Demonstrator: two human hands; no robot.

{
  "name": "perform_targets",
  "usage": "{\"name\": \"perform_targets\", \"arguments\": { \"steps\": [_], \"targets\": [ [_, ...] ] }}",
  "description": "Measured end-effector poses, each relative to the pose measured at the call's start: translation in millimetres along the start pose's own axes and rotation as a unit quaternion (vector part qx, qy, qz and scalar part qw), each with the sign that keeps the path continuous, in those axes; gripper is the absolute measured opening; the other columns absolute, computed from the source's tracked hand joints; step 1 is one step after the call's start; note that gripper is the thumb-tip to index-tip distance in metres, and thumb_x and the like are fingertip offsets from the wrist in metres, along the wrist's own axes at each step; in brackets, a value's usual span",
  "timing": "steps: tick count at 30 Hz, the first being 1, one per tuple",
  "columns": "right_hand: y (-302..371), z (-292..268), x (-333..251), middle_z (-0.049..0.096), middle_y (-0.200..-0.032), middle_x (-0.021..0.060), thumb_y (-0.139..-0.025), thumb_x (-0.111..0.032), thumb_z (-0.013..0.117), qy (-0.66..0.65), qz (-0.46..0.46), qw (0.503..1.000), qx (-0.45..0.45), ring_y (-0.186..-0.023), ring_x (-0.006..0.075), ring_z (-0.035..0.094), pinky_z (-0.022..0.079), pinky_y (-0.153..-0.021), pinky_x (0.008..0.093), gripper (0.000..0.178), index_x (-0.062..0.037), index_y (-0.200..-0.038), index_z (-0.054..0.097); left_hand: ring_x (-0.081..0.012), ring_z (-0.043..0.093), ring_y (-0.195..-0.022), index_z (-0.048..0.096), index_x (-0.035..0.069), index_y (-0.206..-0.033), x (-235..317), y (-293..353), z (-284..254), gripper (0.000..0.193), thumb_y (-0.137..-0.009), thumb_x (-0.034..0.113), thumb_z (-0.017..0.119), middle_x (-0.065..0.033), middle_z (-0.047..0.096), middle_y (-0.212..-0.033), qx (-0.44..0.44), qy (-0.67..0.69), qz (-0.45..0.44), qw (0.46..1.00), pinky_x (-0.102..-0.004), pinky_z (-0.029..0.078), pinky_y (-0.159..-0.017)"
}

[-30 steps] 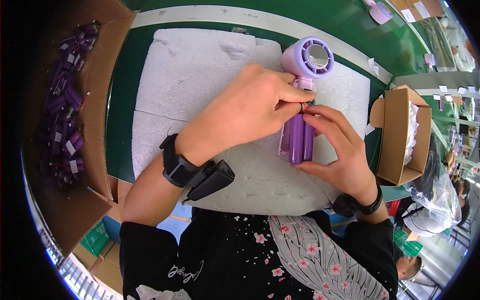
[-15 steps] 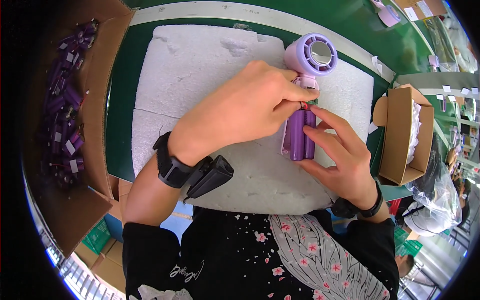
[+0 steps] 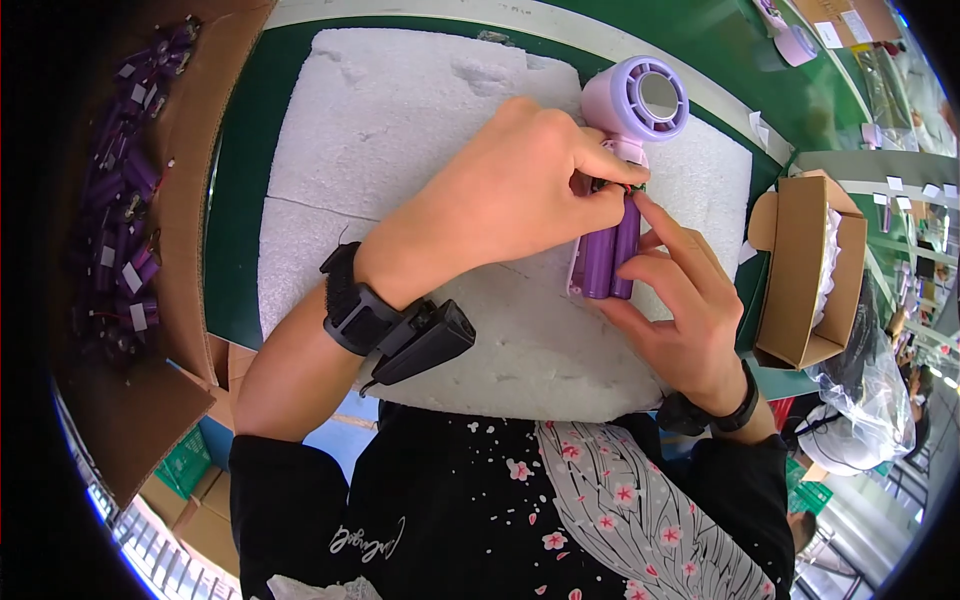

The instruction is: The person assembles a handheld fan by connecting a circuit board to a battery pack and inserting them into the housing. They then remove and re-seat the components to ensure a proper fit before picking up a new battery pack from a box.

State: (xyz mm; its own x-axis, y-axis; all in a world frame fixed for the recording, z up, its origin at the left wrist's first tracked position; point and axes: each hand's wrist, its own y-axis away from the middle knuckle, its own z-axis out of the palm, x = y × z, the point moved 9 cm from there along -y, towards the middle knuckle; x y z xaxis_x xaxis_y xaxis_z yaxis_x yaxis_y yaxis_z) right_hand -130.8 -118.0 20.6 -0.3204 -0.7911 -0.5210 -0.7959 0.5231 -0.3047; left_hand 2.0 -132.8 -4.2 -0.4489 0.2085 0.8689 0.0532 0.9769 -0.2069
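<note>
A lilac handheld fan [image 3: 612, 105] lies on a white foam slab with its handle opened toward me. Two purple cylindrical cells form a battery pack [image 3: 600, 265] in the pale pink handle shell [image 3: 576, 272]. From the left my left hand [image 3: 545, 180] reaches over the handle's upper part, thumb and forefinger pinched on thin red and dark wires [image 3: 627, 188] above the cells. My right hand [image 3: 690, 305] grips the battery pack from the right, its thumb by the lower end and a fingertip near the wires. The fingers mostly cover the circuit board.
The foam slab [image 3: 420, 120] rests on a green table [image 3: 235, 250]. On the left stands a cardboard box [image 3: 190, 200] filled with purple battery packs [image 3: 125, 190]. A smaller open carton [image 3: 795, 270] with white contents is at right. Another lilac fan [image 3: 795, 45] lies at the far right.
The fan has shifted slightly up and to the right in view, both hands staying on it. My left fingertips have moved slightly up and right with the wires.
</note>
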Motion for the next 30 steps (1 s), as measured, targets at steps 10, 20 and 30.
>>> {"name": "perform_targets", "arguments": {
  "steps": [10,20,30],
  "targets": [
    [-4.4,4.3,14.6,0.052,-0.122,0.0138,-0.053,-0.005,0.089,-0.056,0.093,0.994,-0.001,-0.089,0.0268,0.061,0.054,-0.074,0.0367,0.045,-0.0044,-0.086,0.059,-0.008,0.063,-0.076,0.069,0.008,-0.117,-13.0,3.5,7.6,0.043,-0.075,0.001,0.074,-0.0104,0.071,-0.086,-0.115,0.073,-0.111,0.984,-0.0248,0.053,-0.069],
    [-12.3,10.1,22.3,0.048,-0.113,0.0112,-0.059,-0.011,0.089,-0.071,0.093,0.993,0.001,-0.089,0.0243,0.057,0.05,-0.073,0.0344,0.043,-0.0056,-0.086,0.056,-0.0072,0.06,-0.074,0.066,0.006,-0.123,-26.2,6.6,16.2,0.054,-0.07,-0.003,0.078,-0.0058,0.068,-0.085,-0.127,0.143,-0.167,0.967,-0.0247,0.051,-0.07],
    [-20.9,8.6,50.2,0.061,-0.074,0.0078,-0.078,-0.012,0.078,-0.126,0.177,0.974,0.062,-0.066,0.0208,0.06,0.05,-0.062,0.0314,0.02,-0.0006,-0.09,0.067,-0.0168,0.064,-0.071,0.068,0.008,-0.118,-23.8,8.7,26.4,0.053,-0.067,0.011,0.081,-0.0104,0.07,-0.088,-0.115,0.135,-0.113,0.978,-0.0298,0.05,-0.07]
  ]
}}
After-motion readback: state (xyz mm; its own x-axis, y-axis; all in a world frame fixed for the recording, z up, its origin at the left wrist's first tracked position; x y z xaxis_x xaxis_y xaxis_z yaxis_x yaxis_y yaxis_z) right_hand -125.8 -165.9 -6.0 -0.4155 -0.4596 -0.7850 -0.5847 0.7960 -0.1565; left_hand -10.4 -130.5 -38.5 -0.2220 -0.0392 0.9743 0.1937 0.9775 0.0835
